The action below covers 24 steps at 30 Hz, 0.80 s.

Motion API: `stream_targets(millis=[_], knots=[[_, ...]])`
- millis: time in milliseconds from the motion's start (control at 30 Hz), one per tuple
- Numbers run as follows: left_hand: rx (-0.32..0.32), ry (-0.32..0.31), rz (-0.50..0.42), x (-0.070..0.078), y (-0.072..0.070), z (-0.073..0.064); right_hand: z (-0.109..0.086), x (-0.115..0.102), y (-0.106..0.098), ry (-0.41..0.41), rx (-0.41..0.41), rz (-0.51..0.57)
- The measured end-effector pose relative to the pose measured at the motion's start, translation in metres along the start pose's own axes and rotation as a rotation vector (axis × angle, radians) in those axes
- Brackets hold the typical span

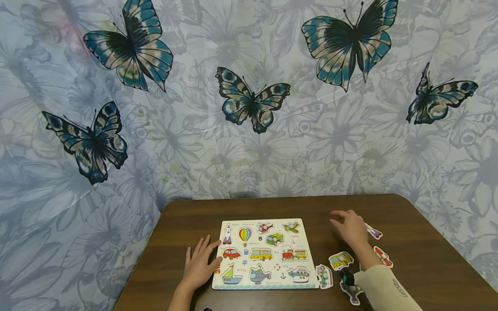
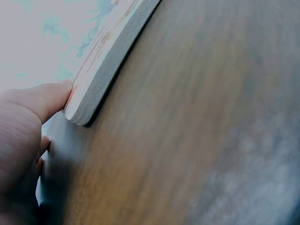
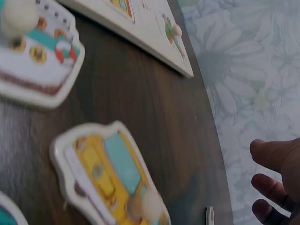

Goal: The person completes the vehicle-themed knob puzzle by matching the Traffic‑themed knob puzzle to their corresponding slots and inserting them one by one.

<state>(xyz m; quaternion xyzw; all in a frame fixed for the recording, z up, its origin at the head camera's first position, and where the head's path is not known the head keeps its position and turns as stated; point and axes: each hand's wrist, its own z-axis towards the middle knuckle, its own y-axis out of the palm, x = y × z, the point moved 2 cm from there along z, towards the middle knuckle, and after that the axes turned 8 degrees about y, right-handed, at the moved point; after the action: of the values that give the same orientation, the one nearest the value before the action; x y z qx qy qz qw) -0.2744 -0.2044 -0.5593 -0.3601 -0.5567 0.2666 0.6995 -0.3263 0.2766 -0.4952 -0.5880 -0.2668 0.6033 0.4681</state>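
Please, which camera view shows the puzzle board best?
The head view, because nearly the whole puzzle board is visible; the left hand covers only a little of its left edge. The left wrist view shows only a blurred strip along one edge; the right wrist view, one corner and part of the face.

The person's right arm (image 1: 367, 258) wears a pale cream sleeve (image 1: 379, 285) with small dark lettering (image 1: 399, 288) along it. Beside the sleeve's cuff (image 1: 362, 276) is a small black object (image 1: 346, 277), its details unclear.
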Motion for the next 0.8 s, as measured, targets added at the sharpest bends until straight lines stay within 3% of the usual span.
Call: stream_targets(millis=[400,800], knots=[[0.005,0.013,-0.007,0.001,-0.001,-0.001,-0.007,0.052,-0.019,0.215,-0.063,-0.008],[-0.006,-0.002,0.001,-0.001,0.000,-0.001,-0.011,0.068,-0.019,0.345,-0.165,-0.001]])
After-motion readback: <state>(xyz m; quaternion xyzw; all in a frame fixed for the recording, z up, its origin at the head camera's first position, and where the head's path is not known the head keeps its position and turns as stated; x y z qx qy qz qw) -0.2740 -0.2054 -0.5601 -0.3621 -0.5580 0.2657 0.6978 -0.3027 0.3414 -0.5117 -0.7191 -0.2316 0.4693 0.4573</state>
